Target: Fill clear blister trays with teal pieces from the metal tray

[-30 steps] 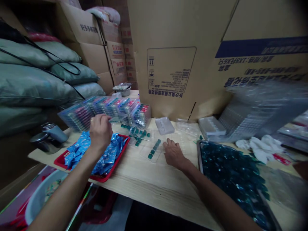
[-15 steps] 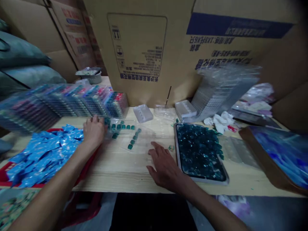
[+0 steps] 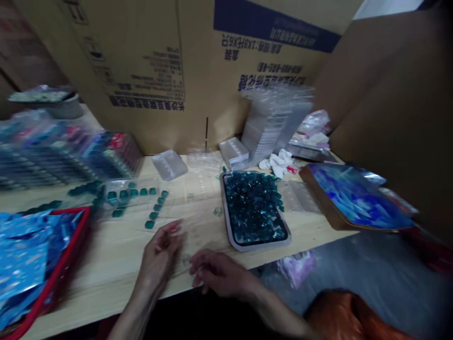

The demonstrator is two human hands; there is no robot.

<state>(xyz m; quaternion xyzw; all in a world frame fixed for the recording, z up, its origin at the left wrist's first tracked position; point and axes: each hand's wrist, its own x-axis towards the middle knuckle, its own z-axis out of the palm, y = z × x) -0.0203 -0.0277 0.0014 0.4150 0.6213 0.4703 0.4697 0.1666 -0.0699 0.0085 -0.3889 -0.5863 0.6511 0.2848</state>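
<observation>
Your left hand [image 3: 159,252]: fingers half curled, hold unclear, near green cubes [image 3: 152,217].
Your right hand [image 3: 219,274]: fingers half curled, hold unclear, near metal tray [image 3: 260,246].

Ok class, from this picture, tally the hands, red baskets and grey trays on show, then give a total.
Hands (left hand, right hand): 2
Red basket: 1
Grey tray: 1
Total: 4

Large cardboard cartons [image 3: 141,56] wall off the back of a pale wooden table [image 3: 106,264] — grey floor [image 3: 354,269] beyond its front edge.
</observation>
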